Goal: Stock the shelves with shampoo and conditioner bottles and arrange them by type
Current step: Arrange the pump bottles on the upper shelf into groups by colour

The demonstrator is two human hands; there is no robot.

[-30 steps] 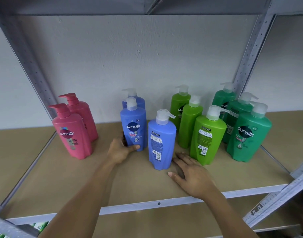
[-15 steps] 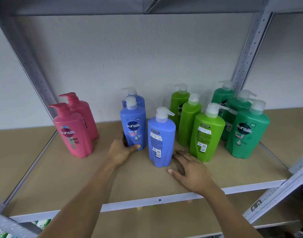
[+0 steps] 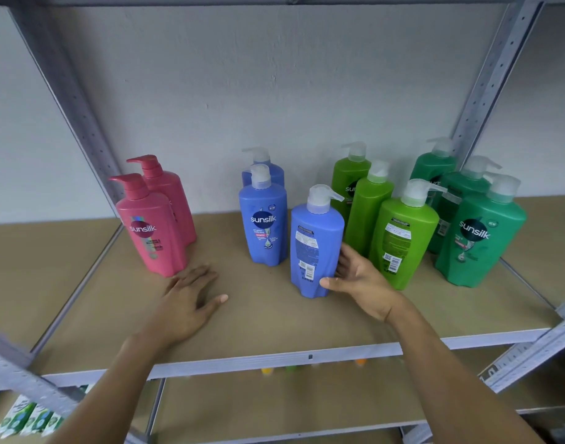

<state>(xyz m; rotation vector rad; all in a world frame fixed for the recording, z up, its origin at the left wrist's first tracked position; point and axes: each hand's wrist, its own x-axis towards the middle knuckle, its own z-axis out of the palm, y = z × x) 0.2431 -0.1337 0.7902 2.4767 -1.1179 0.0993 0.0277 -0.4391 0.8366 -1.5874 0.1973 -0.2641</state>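
The right hand [image 3: 358, 277] clasps the front blue plastic pump bottle [image 3: 316, 241]; the left hand [image 3: 188, 299] lies flat, fingers apart, on the tan shelf board [image 3: 274, 322].

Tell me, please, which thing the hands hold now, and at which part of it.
The right hand holds the front blue bottle by its lower right side, thumb in front, fingers behind. The left hand lies flat on the shelf, holding nothing.

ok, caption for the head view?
Right hand holds the back-facing blue pump bottle; left hand spread flat over the shelf.
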